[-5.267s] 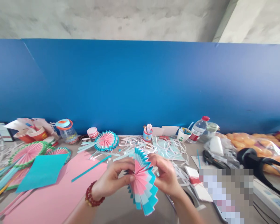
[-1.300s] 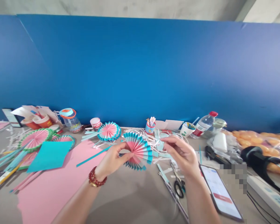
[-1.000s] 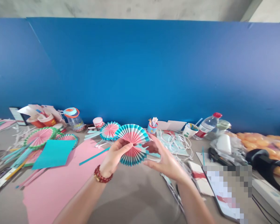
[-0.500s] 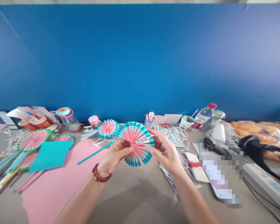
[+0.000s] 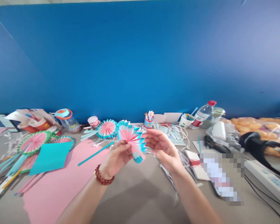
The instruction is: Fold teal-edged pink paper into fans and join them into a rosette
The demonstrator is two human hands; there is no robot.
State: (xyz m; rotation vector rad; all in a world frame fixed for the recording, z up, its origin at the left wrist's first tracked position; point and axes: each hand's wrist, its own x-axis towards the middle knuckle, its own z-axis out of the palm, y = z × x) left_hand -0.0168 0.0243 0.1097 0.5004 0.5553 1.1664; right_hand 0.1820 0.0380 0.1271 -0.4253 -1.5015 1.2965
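Note:
A pleated paper fan (image 5: 132, 137), pink toward its centre with blue and white edges, is pinched near its middle by my left hand (image 5: 119, 152). The fan is partly folded in, its pleats bunched on the right side. Beside its right edge, my right hand (image 5: 163, 151) has its fingers apart and curved; it holds nothing that I can see. Behind the held fan, a finished-looking paper rosette (image 5: 106, 128) in the same colours lies on the table. A thin blue paper strip (image 5: 95, 154) rests left of my left hand.
Pink paper (image 5: 63, 186) and a turquoise sheet (image 5: 50, 158) lie at left, near a green-edged rosette (image 5: 35, 142). A pencil cup (image 5: 149, 121), white cable (image 5: 177, 133) and plastic bottle (image 5: 203, 115) stand or lie at the back. A power strip (image 5: 268, 180) lies at right.
The fan has gone from a nearly full circle to a partly folded shape. My right hand has let go of its right edge and its fingers have spread.

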